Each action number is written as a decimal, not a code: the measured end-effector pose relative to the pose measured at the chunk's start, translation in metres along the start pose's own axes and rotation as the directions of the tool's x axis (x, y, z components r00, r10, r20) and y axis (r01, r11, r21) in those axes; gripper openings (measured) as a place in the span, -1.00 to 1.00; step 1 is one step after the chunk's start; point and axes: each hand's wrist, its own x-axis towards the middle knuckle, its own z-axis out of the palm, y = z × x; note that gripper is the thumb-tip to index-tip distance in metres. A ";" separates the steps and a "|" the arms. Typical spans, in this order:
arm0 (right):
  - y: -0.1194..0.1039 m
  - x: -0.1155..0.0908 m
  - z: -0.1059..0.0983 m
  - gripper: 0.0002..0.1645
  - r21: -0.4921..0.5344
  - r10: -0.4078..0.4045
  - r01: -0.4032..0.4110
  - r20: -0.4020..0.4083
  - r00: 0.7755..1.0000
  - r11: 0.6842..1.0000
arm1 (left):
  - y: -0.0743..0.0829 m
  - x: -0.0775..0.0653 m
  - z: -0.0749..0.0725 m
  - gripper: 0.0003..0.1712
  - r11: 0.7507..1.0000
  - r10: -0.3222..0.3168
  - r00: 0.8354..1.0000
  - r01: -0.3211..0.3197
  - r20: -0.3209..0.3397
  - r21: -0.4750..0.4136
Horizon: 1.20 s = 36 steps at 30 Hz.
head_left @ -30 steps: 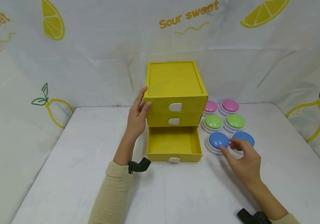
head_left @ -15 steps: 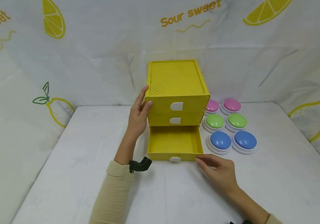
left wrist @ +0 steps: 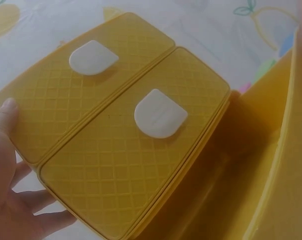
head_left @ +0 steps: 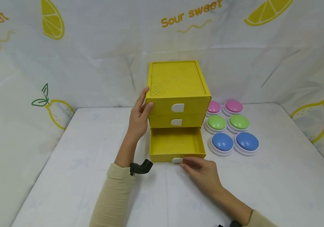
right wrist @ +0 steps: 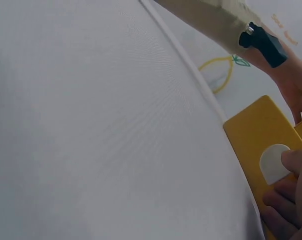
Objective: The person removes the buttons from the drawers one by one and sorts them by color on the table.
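A yellow three-drawer unit [head_left: 179,78] stands upright in the middle, its bottom drawer [head_left: 176,142] pulled out with a bare floor inside. My left hand [head_left: 139,123] holds the unit's left front edge. In the left wrist view the thumb [left wrist: 10,110] lies on the front and the other fingers lie along the side. At the bottom drawer's front, my right hand [head_left: 203,175] pinches the white handle [head_left: 177,160], thumb and fingertips at its right end. The right wrist view has that handle [right wrist: 274,164] partly covered by the thumb. Both upper drawers sit closed.
Right of the unit, on the white table [head_left: 65,176], several round push lights stand in pairs: pink [head_left: 233,106] at the back, green [head_left: 239,122] in the middle, blue [head_left: 247,141] in front. A white lemon-print cloth [head_left: 102,47] hangs behind.
My right hand has moved from the near blue push light leftward, past the drawer's right corner, to the bottom drawer's handle. My left hand stays on the unit.
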 end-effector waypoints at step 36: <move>0.023 0.058 0.010 -0.87 -0.103 0.136 -0.139 -0.033 0.990 0.985 | 0.000 0.000 0.000 -0.35 1.000 -0.007 1.000 0.007 0.002 -0.026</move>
